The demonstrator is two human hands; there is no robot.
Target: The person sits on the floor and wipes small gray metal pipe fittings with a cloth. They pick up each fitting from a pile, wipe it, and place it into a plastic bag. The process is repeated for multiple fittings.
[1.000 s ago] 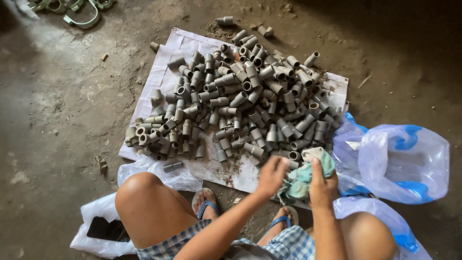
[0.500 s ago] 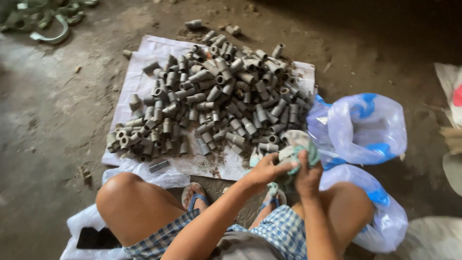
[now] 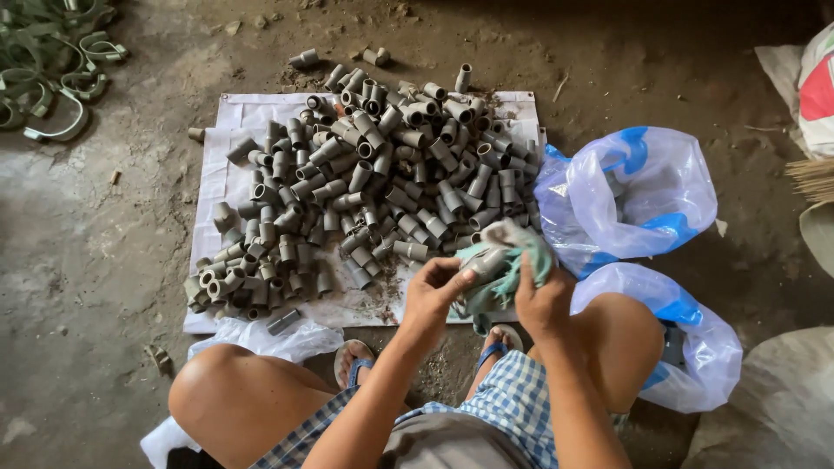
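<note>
I squat over a big pile of short grey pipe fittings (image 3: 365,174) heaped on a white sheet (image 3: 234,117) on the dirt floor. My left hand (image 3: 434,291) and my right hand (image 3: 543,300) meet just in front of the pile. Between them sits a greenish rag (image 3: 512,260) wrapped around one grey fitting (image 3: 488,260). The left hand pinches the fitting's end; the right hand grips the rag from the other side. My bare knees and sandalled feet are below.
Two clear plastic bags with blue markings lie to the right, one upper (image 3: 638,191), one by my right knee (image 3: 695,347). Curved green metal clamps (image 3: 61,78) lie at the top left. A few loose fittings (image 3: 304,59) sit beyond the sheet.
The view has shifted so the pile sits further left and higher. My hands stay together on the rag and fitting, turning it slightly.
</note>
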